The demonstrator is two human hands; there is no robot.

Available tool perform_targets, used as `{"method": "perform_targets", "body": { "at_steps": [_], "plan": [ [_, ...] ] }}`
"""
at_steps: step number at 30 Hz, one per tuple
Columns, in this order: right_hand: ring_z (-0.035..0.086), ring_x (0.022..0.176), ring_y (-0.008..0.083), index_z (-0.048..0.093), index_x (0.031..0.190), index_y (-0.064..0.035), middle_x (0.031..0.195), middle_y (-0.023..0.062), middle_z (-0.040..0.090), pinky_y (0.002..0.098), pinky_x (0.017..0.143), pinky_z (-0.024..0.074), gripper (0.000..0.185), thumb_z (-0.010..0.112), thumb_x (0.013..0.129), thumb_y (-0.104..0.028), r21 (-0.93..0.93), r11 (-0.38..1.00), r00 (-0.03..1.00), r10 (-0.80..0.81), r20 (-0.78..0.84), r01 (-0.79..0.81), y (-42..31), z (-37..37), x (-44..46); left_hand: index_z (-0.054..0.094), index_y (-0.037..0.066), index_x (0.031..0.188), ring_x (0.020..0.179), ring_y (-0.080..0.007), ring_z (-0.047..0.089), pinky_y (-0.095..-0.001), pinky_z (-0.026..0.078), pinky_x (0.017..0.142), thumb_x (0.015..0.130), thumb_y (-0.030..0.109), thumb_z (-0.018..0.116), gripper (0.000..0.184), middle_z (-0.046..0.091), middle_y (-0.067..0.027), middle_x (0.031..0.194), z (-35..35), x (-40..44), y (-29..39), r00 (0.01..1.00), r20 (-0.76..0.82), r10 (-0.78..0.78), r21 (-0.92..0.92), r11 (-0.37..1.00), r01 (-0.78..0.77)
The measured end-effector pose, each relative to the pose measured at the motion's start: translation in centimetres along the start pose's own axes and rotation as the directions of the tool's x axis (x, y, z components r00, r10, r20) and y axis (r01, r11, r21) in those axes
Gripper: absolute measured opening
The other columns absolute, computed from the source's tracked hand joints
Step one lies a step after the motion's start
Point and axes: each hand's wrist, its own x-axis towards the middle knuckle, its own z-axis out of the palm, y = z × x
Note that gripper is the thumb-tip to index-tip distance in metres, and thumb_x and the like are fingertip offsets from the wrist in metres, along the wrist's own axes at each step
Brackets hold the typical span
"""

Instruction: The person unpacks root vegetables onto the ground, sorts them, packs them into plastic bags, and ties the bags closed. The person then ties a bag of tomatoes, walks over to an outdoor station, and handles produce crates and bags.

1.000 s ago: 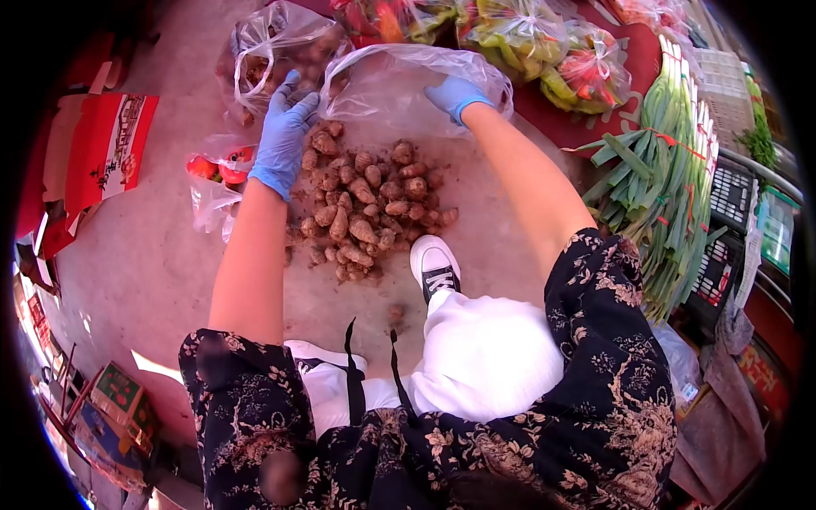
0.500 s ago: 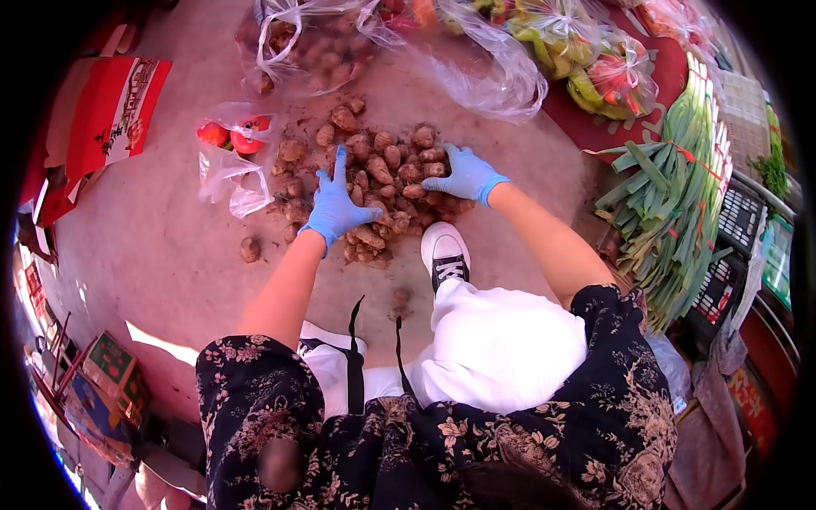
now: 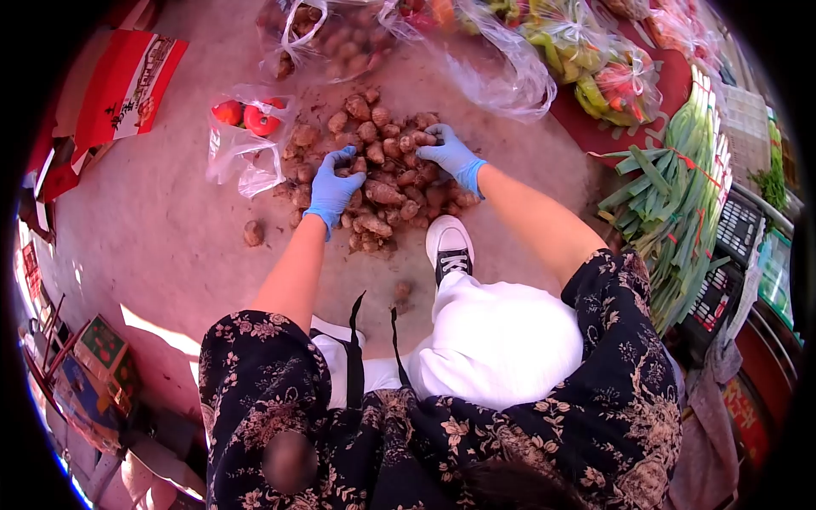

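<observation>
A heap of brown, soil-covered taro roots (image 3: 382,194) lies on the floor ahead of my feet. My left hand (image 3: 334,187), in a blue glove, is at the heap's left side, its fingers and thumb curled round a small taro root (image 3: 359,165). At the upper right of the heap, my gloved right hand (image 3: 450,156) pinches another taro root (image 3: 418,139) between fingers and thumb. Parts of both roots are hidden by the gloves.
Left of the heap sits a clear bag with tomatoes (image 3: 261,121). Behind are a bag of roots (image 3: 340,47) and bags of peppers (image 3: 625,85). Bundled leeks (image 3: 671,191) lie right, beside black crates (image 3: 738,223). A red box (image 3: 127,89) stands left. My shoe (image 3: 450,245) is near the heap.
My left hand has gone from spread fingers to a curled grip. My right hand has moved slightly left and up, its fingers closing on a taro root. The view has shifted a little.
</observation>
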Motion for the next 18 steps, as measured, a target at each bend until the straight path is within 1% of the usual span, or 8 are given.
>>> {"method": "perform_targets", "body": {
  "at_steps": [2, 4, 7, 8, 12, 13, 16, 18],
  "plan": [
    [0.05, 0.106, 0.0291, 0.036, 0.126, -0.0088, 0.114, 0.0175, 0.05, 0.0357, 0.094, 0.0397, 0.078, 0.075, 0.064, -0.033, -0.133, 0.984, 0.993, -0.115, 0.028, 0.118, 0.1, -0.2, 0.3, 0.052, 0.006, 0.116, 0.101, -0.0142, 0.053, -0.0272, 0.044, 0.087, 0.066, 0.01, 0.071, 0.053, 0.058, -0.0067, 0.113, -0.7, 0.3, -1.4, 0.997, 0.068, -0.04, -0.096, 0.994, 0.046],
    [0.05, 0.109, 0.0317, 0.034, 0.13, -0.0113, 0.115, 0.0202, 0.05, 0.0369, 0.095, 0.0394, 0.083, 0.076, 0.063, -0.036, -0.413, 0.837, 0.927, -0.37, 0.058, 0.359, 0.4, 0.4, 0.9, 0.052, 0.005, 0.116, 0.105, -0.0198, 0.053, -0.0312, 0.042, 0.092, 0.064, 0.017, 0.076, 0.058, 0.055, -0.0106, 0.116, -0.6, 0.1, -1.2, 0.999, 0.044, 0.012, 0.099, 0.995, -0.016],
    [0.048, 0.113, 0.0363, 0.036, 0.131, -0.0152, 0.123, 0.0254, 0.046, 0.0388, 0.097, 0.0383, 0.086, 0.075, 0.061, -0.045, -0.657, 0.697, 0.935, -0.354, 0.033, 0.287, -0.5, 2.2, 0.4, 0.051, 0.009, 0.117, 0.112, -0.0316, 0.047, -0.0398, 0.04, 0.096, 0.059, 0.03, 0.08, 0.067, 0.046, -0.0179, 0.124, 0.8, -1.1, 1.4, 0.997, 0.008, 0.07, 0.563, 0.824, -0.063],
    [0.048, 0.113, 0.0366, 0.037, 0.13, -0.0152, 0.124, 0.0256, 0.045, 0.0392, 0.097, 0.0382, 0.085, 0.075, 0.061, -0.047, -0.695, 0.677, 0.945, -0.327, 0.011, 0.242, -0.9, 2.5, 0.3, 0.052, 0.01, 0.117, 0.113, -0.0322, 0.046, -0.0394, 0.039, 0.096, 0.059, 0.03, 0.08, 0.067, 0.045, -0.0183, 0.124, 1.5, -1.2, 1.6, 0.998, -0.028, 0.055, 0.569, 0.822, -0.029],
    [0.05, 0.11, 0.027, 0.047, 0.124, -0.0124, 0.122, 0.0167, 0.05, 0.0338, 0.094, 0.0404, 0.074, 0.075, 0.064, -0.045, -0.461, 0.845, 0.963, -0.218, 0.161, 0.269, -0.7, 1.2, 1.9, 0.057, 0.011, 0.109, 0.111, -0.0322, 0.046, -0.0365, 0.038, 0.096, 0.06, 0.029, 0.078, 0.056, 0.048, -0.0189, 0.119, 1.1, -0.7, 0.4, 0.997, -0.073, 0.013, 0.446, 0.895, 0.021],
    [0.052, 0.106, 0.0199, 0.05, 0.122, -0.0112, 0.118, 0.0091, 0.054, 0.0312, 0.091, 0.0423, 0.064, 0.072, 0.07, -0.041, -0.216, 0.928, 0.94, -0.256, 0.227, 0.305, -0.4, 1.2, 2.0, 0.059, 0.01, 0.107, 0.109, -0.0319, 0.047, -0.0363, 0.038, 0.095, 0.061, 0.028, 0.078, 0.053, 0.048, -0.0187, 0.118, 0.6, -0.5, 0.2, 0.999, -0.046, 0.007, 0.439, 0.898, 0.014],
    [0.054, 0.102, 0.016, 0.049, 0.123, -0.0119, 0.115, 0.0038, 0.056, 0.0297, 0.088, 0.0444, 0.055, 0.069, 0.076, -0.034, 0.224, 0.971, 0.895, -0.167, 0.413, 0.077, -2.1, 0.9, -0.7, 0.062, 0.009, 0.101, 0.101, -0.0279, 0.052, -0.0339, 0.04, 0.092, 0.062, 0.024, 0.076, 0.044, 0.056, -0.0162, 0.107, -0.5, 0.2, -1.0, 0.999, -0.016, 0.044, 0.434, 0.9, -0.033],
    [0.057, 0.096, 0.016, 0.049, 0.124, -0.0134, 0.111, 0.004, 0.058, 0.0328, 0.081, 0.049, 0.048, 0.063, 0.081, -0.03, 0.344, 0.917, 0.86, -0.001, 0.51, -0.202, -3.7, 0.2, -3.0, 0.06, 0.007, 0.105, 0.092, -0.0199, 0.054, -0.0291, 0.041, 0.087, 0.066, 0.022, 0.074, 0.044, 0.059, -0.0115, 0.104, -1.2, 0.2, -0.2, 0.99, -0.002, -0.143, 0.231, 0.963, 0.14]
  ]
}}
